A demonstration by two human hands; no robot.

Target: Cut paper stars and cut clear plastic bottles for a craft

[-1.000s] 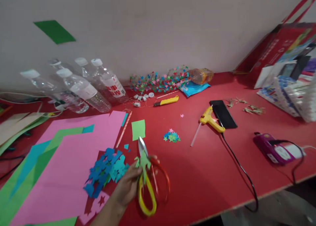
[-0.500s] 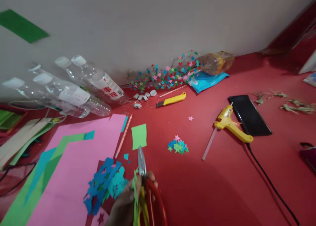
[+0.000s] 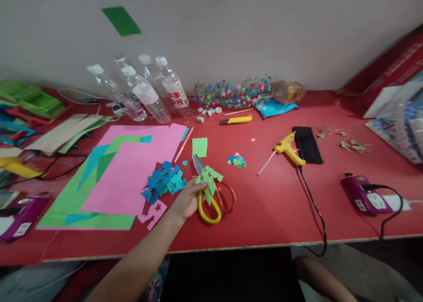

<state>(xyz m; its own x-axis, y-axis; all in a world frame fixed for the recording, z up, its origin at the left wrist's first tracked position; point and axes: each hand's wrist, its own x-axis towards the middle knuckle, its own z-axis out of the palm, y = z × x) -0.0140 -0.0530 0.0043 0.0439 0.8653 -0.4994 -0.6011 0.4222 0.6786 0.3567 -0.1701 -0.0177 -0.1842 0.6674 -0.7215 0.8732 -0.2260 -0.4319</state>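
My left hand (image 3: 191,200) is closed on a light green paper scrap with star-shaped holes (image 3: 209,178) and a pair of scissors (image 3: 209,216). The scissors have one yellow and one red handle loop, and their blades point away from me to the upper left. Beside this hand lie blue punched scraps (image 3: 161,178) and a pink punched scrap (image 3: 153,213). A green paper square (image 3: 199,147) is just beyond the blade tips, and a small pile of paper stars (image 3: 237,160) sits to the right. My right hand (image 3: 302,267) is low, below the table edge, its fingers unclear.
Clear bottles (image 3: 148,95) stand at the back left, near a star-covered bottle (image 3: 231,94). A yellow cutter (image 3: 240,119) lies before it. Rightward are a glue gun (image 3: 288,149), a phone (image 3: 308,144) and a purple power strip (image 3: 366,194). Pink sheets (image 3: 122,174) cover the left.
The view has pulled back and turned left, showing the table's front edge. My left hand still holds the scrap and scissors; my right hand now shows low, away from the scissors.
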